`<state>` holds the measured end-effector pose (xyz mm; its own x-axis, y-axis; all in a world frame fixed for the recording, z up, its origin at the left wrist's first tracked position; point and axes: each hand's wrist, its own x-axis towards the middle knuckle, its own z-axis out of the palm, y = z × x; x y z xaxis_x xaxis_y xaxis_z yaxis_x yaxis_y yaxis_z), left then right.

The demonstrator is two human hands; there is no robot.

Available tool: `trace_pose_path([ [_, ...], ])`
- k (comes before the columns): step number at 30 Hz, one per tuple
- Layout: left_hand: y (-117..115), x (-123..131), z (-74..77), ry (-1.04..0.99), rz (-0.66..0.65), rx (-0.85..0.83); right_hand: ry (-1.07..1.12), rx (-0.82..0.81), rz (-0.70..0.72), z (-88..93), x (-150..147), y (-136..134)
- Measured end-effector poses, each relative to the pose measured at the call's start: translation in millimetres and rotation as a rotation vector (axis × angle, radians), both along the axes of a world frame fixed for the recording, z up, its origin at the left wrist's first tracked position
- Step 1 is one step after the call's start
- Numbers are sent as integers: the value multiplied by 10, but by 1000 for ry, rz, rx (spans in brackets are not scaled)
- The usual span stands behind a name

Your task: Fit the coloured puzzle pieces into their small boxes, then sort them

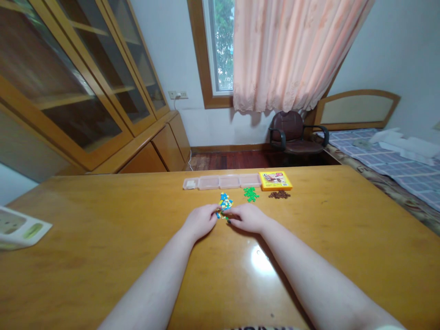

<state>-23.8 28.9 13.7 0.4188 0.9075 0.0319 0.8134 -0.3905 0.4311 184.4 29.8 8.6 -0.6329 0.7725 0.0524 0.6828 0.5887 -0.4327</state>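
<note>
Small blue, yellow and white plastic pieces (226,200) lie in a mixed heap on the wooden table (137,256), a few green ones near its front edge. My left hand (202,221) touches the heap's left side, fingers curled and close together; anything between its fingertips is too small to make out. From the right, my right hand (248,217) reaches into the heap's front with bent fingers, thumb below the index finger. What its fingertips grip is not clear. Beyond my right hand are a pile of green pieces (251,194) and a pile of brown pieces (279,195).
Behind the piles stretches a clear plastic compartment tray (229,182), a small pale item in its left end. A yellow box (276,181) adjoins its right end. At the table's left edge sits a white object (25,229). An armchair (292,133) stands beyond the table.
</note>
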Motion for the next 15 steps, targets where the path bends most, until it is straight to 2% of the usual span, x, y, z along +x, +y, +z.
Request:
trace_pose_path([
  [6, 8, -6, -20, 34, 0, -9, -21, 15, -2, -49, -4, 25],
  [15, -14, 16, -32, 55, -63, 4, -73, 51, -134, -31, 29, 36],
])
